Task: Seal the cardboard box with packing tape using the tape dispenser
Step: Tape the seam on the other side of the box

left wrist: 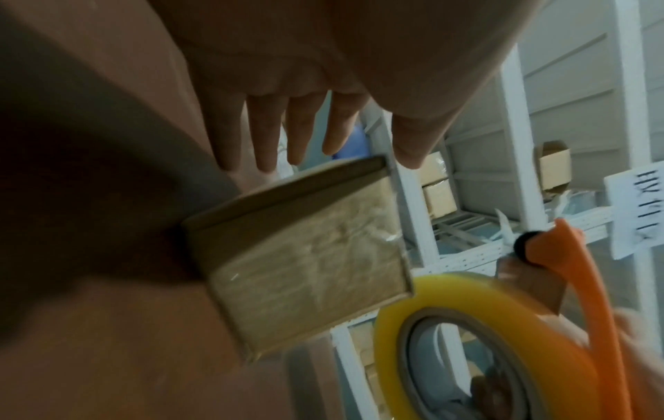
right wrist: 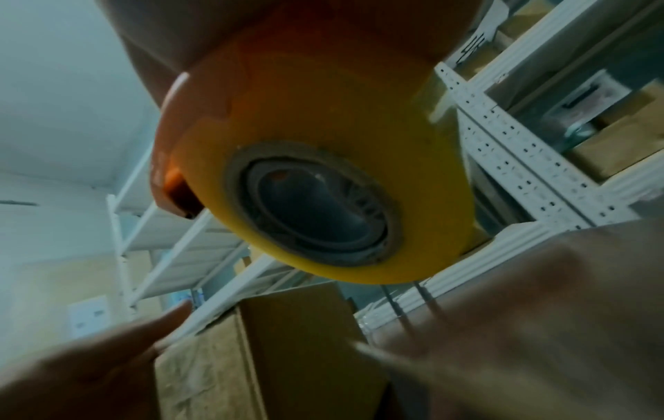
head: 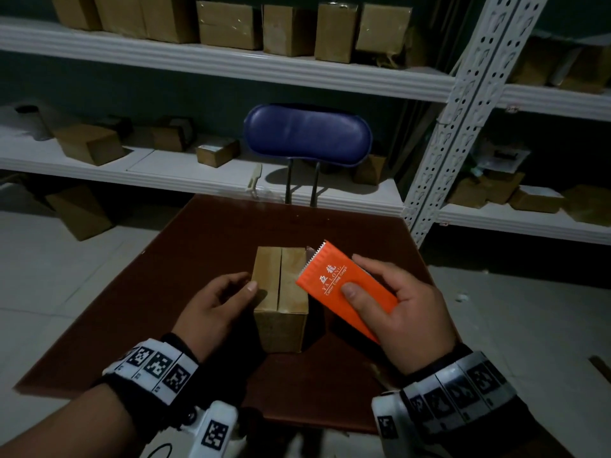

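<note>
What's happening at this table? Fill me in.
A person is taping up a small cardboard box on the brown table. The left hand steadies the box's left side. The right hand holds an orange tape dispenser, loaded with a yellowish tape roll, at the box's right edge. The top seam looks untaped.

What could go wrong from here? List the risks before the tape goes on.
1. The cardboard box is small and the left hand only rests at its side; pulling tape may drag or tip it.
2. The tape dispenser, gripped by the right hand, is off to the right of the open top seam; the strip could land off-centre.
3. Its serrated blade faces the box, near the left fingers.
</note>
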